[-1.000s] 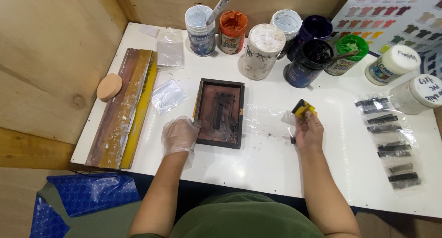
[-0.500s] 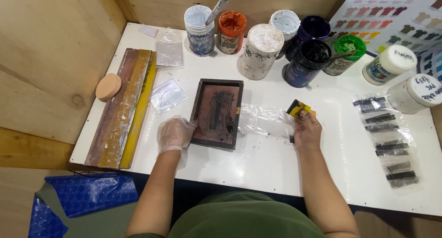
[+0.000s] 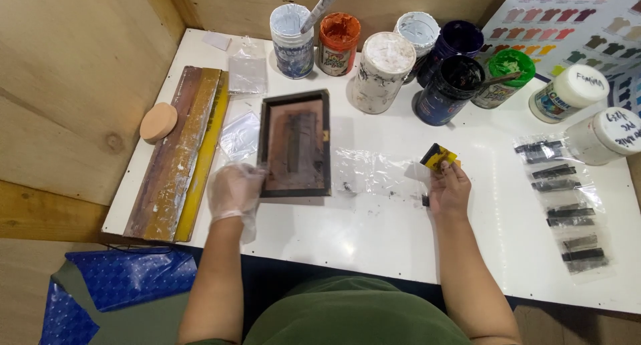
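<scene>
Nearest the body, on the white table [image 3: 374,241], the left hand [image 3: 234,191] wore a clear glove and gripped the lower left corner of a small dark-framed printing screen [image 3: 295,144], fingers curled on the frame edge. The right hand [image 3: 449,190] was bare and pinched a small yellow and black scraper [image 3: 438,156] between fingers and thumb, its edge resting just at the right end of a clear plastic sheet [image 3: 377,175].

Ink looked the likeliest trouble. Dark specks already lay on the sheet and on the table beside it, and a bare right hand so close to them could pick them up and smear the white surface. The screen was held at one corner only, so a push from the scraper side might let it pivot and blur whatever sat under the mesh. The thin sheet could also slide or crease, being loose on a smooth top.

The screen itself lay flat, upright to the viewer, a narrow black frame round a reddish-brown mesh with a darker vertical patch down its middle. It sat between a long paint-crusted squeegee [image 3: 180,151] on the left and the sheet on the right.

Farther back stood open ink tubs [image 3: 387,68], close enough to be knocked by a reach.
</scene>
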